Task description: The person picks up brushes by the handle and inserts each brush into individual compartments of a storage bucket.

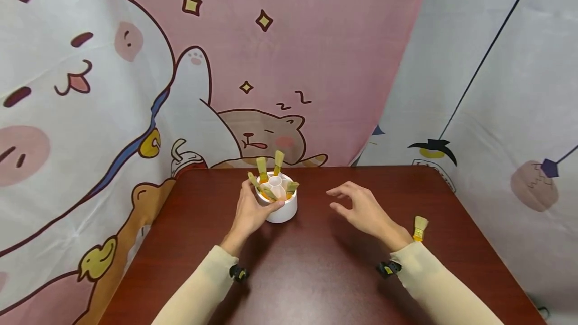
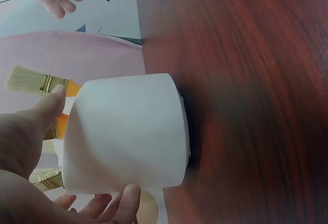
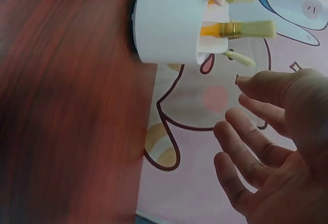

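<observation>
A white round holder (image 1: 287, 211) with divided compartments stands upright on the table. Several paintbrushes (image 1: 262, 165) with pale bristles and orange handles are in it, bristles up. My left hand (image 1: 251, 208) grips the holder from its left side, thumb at the near rim and fingers round the far side. To the right of the holder, my right hand (image 1: 360, 207) hovers over the table with loosely bent fingers and holds nothing. In the right wrist view its fingers (image 3: 246, 142) are spread apart from the brushes. One more paintbrush (image 1: 420, 227) is beyond the right wrist, its handle partly hidden by the sleeve.
The dark red-brown wooden table (image 1: 311, 275) ends at a back edge just beyond the holder. Behind it hangs a pink and white curtain (image 1: 329, 64) with cartoon animals, which also runs along both sides. Black straps (image 1: 389, 268) circle both wrists.
</observation>
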Available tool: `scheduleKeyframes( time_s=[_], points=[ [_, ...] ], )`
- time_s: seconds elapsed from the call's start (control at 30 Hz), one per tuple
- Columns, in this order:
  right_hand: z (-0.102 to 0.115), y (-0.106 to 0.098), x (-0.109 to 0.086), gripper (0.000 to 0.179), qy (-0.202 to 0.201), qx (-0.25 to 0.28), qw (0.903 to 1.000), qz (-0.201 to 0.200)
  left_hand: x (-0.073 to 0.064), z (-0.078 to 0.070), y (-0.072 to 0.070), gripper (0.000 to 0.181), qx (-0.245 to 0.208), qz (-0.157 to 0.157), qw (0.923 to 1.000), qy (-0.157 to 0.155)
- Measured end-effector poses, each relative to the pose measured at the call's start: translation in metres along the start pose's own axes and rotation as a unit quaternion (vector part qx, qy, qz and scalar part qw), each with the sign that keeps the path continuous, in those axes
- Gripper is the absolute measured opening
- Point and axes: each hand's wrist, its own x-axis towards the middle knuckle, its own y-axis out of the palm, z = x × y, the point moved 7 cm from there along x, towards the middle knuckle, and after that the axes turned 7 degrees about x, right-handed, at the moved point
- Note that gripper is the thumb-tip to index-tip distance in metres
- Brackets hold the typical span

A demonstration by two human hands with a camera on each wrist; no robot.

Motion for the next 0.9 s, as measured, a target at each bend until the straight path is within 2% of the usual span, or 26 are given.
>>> scheduleKeyframes(
  time_s=[0.17,0.43,0.6,0.7,0.9],
  points=[
    [-0.005,-0.01,-0.014,0.034,0.005,-0.011,0.9999,-0.006,0.001,0.005,-0.003,0.106,0.006,-0.005,1.0,0.003],
    [-0.017,-0.027,-0.035,0.031,0.025,-0.028,0.9992,-0.012,0.003,0.014,-0.009,0.1,0.028,0.021,0.9994,0.006],
    [-0.024,-0.041,-0.044,0.029,0.025,-0.044,0.9984,-0.025,0.006,0.017,-0.01,0.095,0.019,0.04,0.999,0.001],
    [-0.032,-0.052,-0.049,0.029,0.048,-0.057,0.9969,-0.026,0.007,0.018,-0.011,0.093,0.012,0.048,0.9988,-0.004],
    [-0.059,-0.078,-0.065,0.031,0.132,-0.073,0.9886,-0.011,0.008,0.019,-0.012,0.088,-0.027,0.061,0.9978,-0.005]
  ],
)
